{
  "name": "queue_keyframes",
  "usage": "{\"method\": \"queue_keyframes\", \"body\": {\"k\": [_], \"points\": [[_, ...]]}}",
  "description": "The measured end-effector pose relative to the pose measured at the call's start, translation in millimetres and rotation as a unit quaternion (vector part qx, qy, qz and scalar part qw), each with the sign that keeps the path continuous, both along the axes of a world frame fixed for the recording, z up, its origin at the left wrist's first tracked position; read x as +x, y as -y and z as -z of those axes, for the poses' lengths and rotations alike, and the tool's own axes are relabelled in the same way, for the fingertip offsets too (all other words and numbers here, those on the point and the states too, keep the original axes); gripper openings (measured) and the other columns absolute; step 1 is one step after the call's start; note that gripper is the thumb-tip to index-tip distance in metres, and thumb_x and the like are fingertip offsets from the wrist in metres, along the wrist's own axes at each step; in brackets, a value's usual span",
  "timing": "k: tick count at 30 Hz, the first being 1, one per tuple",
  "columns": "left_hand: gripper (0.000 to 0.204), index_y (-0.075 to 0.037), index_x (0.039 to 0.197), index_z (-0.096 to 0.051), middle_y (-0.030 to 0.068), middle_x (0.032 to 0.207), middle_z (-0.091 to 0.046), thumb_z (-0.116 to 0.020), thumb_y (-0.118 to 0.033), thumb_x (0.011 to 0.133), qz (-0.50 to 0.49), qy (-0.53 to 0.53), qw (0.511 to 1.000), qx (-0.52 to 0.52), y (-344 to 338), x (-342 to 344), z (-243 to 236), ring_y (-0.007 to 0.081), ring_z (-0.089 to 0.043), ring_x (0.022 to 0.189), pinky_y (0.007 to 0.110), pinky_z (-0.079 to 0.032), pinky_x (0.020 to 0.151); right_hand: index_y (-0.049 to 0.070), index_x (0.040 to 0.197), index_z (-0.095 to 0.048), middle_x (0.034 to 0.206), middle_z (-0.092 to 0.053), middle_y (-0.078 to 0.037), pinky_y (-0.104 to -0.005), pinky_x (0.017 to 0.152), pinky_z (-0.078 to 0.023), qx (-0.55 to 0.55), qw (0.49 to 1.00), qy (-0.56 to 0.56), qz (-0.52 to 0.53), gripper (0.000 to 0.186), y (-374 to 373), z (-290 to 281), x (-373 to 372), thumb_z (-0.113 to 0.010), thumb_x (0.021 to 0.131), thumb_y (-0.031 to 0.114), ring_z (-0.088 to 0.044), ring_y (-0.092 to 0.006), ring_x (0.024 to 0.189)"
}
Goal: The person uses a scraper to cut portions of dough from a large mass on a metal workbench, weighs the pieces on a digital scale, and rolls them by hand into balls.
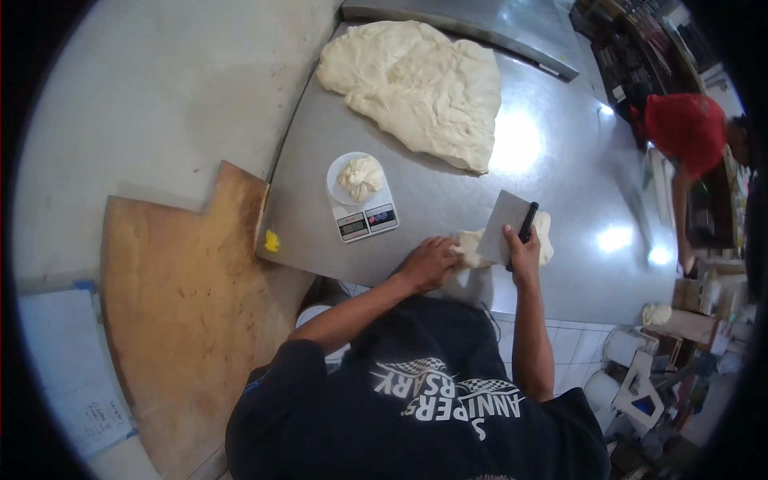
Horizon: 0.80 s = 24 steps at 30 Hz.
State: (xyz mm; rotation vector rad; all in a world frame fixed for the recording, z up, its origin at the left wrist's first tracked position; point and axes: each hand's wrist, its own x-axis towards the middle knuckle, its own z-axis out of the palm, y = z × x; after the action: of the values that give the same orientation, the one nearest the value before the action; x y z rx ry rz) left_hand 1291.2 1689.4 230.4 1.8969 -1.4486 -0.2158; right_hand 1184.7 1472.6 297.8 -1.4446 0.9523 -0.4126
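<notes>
A pale strip of dough (470,250) lies near the front edge of the steel table. At its left end, my left hand (430,262) has its fingers curled onto the dough. My right hand (524,252) grips the black handle of a dough scraper (498,226). The scraper's broad metal blade lies across the strip and hides its middle; more dough shows right of the handle. To the left, a white kitchen scale (354,216) carries a gathered lump of dough (360,177). A large, slack mass of dough (424,88) spreads over the table's far side.
The shiny steel table (592,248) reflects bright lights. A brown wooden board (184,320) adjoins its left edge, near a small yellow scrap (272,241). At the right, a person in a red shirt (684,132) bends beside cluttered shelves. White containers (624,348) stand at lower right.
</notes>
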Motion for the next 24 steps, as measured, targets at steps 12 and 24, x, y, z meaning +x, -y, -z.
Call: {"method": "queue_keyframes", "body": {"k": [12, 24], "points": [[0.066, -0.01, 0.128, -0.069, 0.0175, 0.149, -0.047, -0.09, -0.039, 0.073, -0.365, 0.162, 0.916, 0.028, -61.7, 146.0, -49.6, 0.0427, -0.041, 0.139, 0.055, -0.031, 0.118, -0.003, 0.125, -0.059, 0.109, -0.07, -0.013, -0.0347, 0.082, -0.056, 0.042, 0.999, 0.003, 0.026, 0.043, -38.2, 10.2, -9.3, -0.078, 0.093, 0.02, -0.068, -0.0199, 0.093], [0.041, 0.002, 0.122, -0.065, 0.0153, 0.124, -0.068, -0.075, -0.028, 0.096, -0.436, -0.164, 0.864, -0.19, -68.8, 219.0, 21.5, 0.0298, -0.064, 0.116, 0.04, -0.05, 0.102, 0.001, 0.123, -0.06, 0.1, -0.069, -0.013, -0.035, 0.07, -0.055, 0.054, 0.993, -0.083, 0.057, 0.047, -65.1, -14.5, -15.8, -0.08, 0.091, 0.028, -0.067, -0.0191, 0.085]]}}
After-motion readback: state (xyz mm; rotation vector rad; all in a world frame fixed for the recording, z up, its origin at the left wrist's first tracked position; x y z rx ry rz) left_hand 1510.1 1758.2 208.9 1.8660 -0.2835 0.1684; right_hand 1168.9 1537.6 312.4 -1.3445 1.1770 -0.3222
